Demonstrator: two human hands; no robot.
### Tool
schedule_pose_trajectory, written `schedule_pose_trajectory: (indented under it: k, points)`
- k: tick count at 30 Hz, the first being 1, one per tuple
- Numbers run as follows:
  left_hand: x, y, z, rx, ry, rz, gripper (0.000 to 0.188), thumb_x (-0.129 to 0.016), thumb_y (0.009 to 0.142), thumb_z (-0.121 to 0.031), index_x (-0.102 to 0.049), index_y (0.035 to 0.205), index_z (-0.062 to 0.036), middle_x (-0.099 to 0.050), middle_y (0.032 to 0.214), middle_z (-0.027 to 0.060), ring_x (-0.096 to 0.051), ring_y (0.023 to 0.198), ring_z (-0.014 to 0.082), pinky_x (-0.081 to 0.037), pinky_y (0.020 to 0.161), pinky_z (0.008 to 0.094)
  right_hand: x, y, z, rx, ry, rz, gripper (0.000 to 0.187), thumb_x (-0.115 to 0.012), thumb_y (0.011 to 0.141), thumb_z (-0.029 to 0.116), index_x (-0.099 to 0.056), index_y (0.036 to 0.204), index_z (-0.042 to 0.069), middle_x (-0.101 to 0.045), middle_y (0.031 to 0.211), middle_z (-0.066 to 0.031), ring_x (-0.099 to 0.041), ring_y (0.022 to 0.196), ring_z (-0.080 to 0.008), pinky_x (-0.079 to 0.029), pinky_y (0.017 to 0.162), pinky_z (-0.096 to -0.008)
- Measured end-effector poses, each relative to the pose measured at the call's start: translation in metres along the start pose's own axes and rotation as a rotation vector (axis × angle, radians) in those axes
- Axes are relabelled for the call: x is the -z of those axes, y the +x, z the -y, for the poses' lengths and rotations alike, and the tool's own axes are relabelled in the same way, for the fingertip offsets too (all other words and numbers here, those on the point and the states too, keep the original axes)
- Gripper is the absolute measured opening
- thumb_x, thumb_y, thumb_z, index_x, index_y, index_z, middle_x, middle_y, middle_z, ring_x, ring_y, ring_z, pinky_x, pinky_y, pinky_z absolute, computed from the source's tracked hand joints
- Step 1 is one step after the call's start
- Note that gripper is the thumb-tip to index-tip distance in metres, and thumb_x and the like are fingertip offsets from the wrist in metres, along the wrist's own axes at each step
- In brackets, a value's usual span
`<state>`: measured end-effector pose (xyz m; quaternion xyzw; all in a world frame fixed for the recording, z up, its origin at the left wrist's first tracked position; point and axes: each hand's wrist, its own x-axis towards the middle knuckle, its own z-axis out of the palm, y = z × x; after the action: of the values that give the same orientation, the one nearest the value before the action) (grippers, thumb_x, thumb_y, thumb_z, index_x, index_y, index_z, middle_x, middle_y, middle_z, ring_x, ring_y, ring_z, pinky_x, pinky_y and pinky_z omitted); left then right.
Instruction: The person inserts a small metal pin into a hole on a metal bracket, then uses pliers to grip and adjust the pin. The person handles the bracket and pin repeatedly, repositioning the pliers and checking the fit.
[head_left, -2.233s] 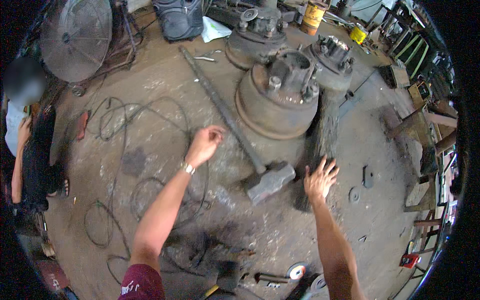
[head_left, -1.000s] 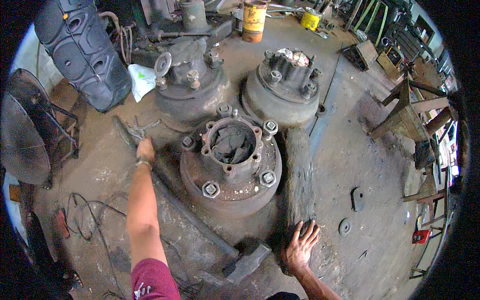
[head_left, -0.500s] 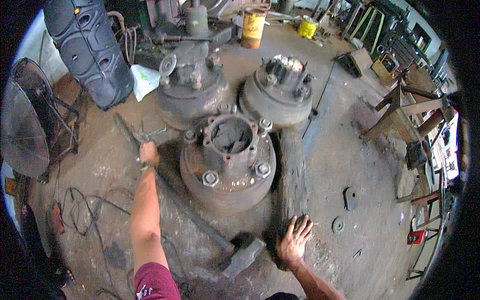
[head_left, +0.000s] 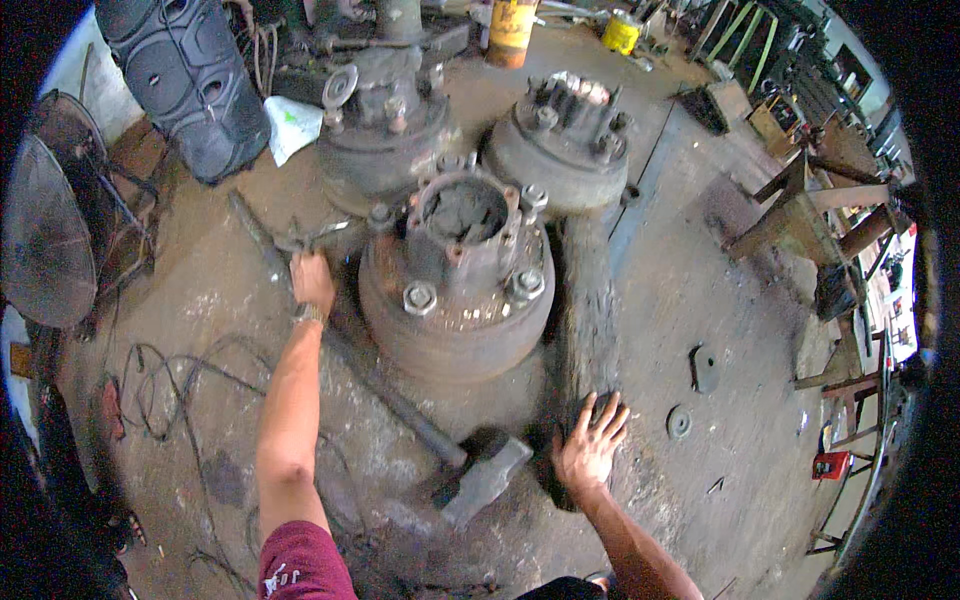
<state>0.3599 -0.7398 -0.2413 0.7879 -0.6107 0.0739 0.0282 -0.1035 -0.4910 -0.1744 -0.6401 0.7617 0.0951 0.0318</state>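
Note:
My left hand [head_left: 312, 280] is closed beside the front wheel hub drum [head_left: 456, 330], among metal tools on the floor. Its fingers hide what they hold. Just beyond it lie a dark bar [head_left: 256, 232] and a bright-ended, wrench-like tool [head_left: 328, 229]. A sledgehammer has its handle [head_left: 410, 410] running toward that hand and its steel head [head_left: 487, 480] near me. My right hand [head_left: 590, 450] rests with spread fingers on the near end of a thick wooden beam [head_left: 588, 310]. The drum carries large nuts and a greasy open centre.
Two more hub drums, one at the left [head_left: 384, 150] and one at the right [head_left: 555, 160], stand behind. A fan [head_left: 50, 230], black speaker-like case [head_left: 185, 90] and cable [head_left: 200, 390] are left. Right are a flat metal plate [head_left: 704, 368], a washer [head_left: 679, 421] and a metal stand [head_left: 800, 230].
The whole view has shifted, so the floor items sit higher in the picture. My left hand remains among the tools, and my right hand stays flat on the beam.

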Motion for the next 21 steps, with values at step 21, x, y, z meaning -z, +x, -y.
schedule_pose_trajectory:
  k: [21]
  points:
    - [0.282, -0.45, -0.019, -0.256, -1.206, -0.301, 0.009, -0.056, 0.092, 0.004, -0.053, 0.088, -0.0035, -0.058, 0.101, 0.0138, -0.059, 0.086, 0.0217, -0.054, 0.077, 0.0364, -0.009, -0.009, -0.035, 0.158, 0.537, -0.18, 0.09, -0.071, 0.084, 0.05, -0.03, 0.152, 0.008, -0.022, 0.158, -0.0283, -0.014, 0.145, -0.054, -0.021, 0.116, -0.064]
